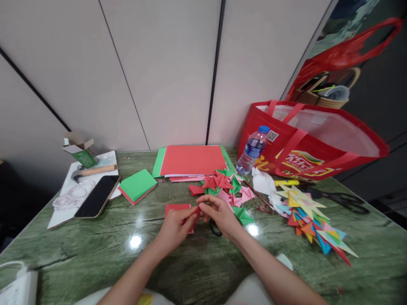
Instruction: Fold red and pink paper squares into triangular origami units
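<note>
Both hands meet over the middle of the green marbled table. Fingers of my left hand (178, 225) pinch a small piece of red paper (196, 210), and my right hand (219, 214) grips its other side with thumb and forefinger. Much of this paper is hidden by the fingers. Under and behind the left hand lies a square of red paper (174, 208). Just beyond the right hand sits a pile of folded paper pieces (219, 182) in red, green and pink. A black ring, perhaps a scissor handle (215, 230), shows beneath the right hand.
Red and green paper sheets (193, 160) lie at the back, a green paper stack (137, 185) left of centre. A phone (97, 197), hammer (95, 170) and small box (83, 154) are at left. A water bottle (252, 152), red bag (286, 140), scissors (345, 199) and colourful folded paper (313, 228) stand right.
</note>
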Available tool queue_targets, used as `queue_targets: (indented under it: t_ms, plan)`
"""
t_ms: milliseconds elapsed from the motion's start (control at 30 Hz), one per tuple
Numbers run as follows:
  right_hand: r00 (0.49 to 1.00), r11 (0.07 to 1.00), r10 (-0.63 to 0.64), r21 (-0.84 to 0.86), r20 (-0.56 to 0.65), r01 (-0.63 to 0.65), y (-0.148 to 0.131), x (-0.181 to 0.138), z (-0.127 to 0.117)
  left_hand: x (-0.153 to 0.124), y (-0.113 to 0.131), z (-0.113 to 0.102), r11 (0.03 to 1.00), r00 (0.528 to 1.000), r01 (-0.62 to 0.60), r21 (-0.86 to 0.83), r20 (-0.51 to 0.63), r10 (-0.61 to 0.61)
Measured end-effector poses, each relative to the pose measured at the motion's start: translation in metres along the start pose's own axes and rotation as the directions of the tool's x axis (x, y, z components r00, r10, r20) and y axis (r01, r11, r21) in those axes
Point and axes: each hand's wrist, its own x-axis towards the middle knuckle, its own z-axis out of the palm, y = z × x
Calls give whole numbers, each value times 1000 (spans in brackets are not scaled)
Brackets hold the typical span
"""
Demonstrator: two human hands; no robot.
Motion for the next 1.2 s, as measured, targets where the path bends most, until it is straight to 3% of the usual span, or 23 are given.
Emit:
queue_targets:
  t_ms: [167,300,500,600,700,800,967,1100,1200]
  plan:
    - [999,1000,3,-16,-53,-4,0,0,4,3,1,-1,987,992,76,-141,107,-61]
    - [995,997,2,-73,-102,-9,4,2,5,5,-2,-1,962,979,195,-192,103,-178]
    - [992,973,-80,-225,-102,55,9,3,1,4,-7,-1,918,945,314,-242,175,-277]
    - [988,971,-124,-218,-94,101,13,3,0,4,-8,-2,878,926,364,-311,227,-303]
    - [980,977,-165,-152,-108,148,14,4,0,4,-9,-2,821,911,409,-398,222,-347]
    - [985,971,-170,-178,-40,160,13,3,1,5,-9,-3,767,908,416,-489,174,-382]
    - [992,966,-128,-226,16,128,14,3,0,7,-8,-6,762,914,383,-522,96,-393]
    - [995,972,-104,-213,-12,99,17,4,-1,7,-9,-8,754,918,378,-537,112,-381]
    - [990,960,-142,-246,-3,137,18,5,-1,7,-11,-8,710,892,435,-554,154,-425]
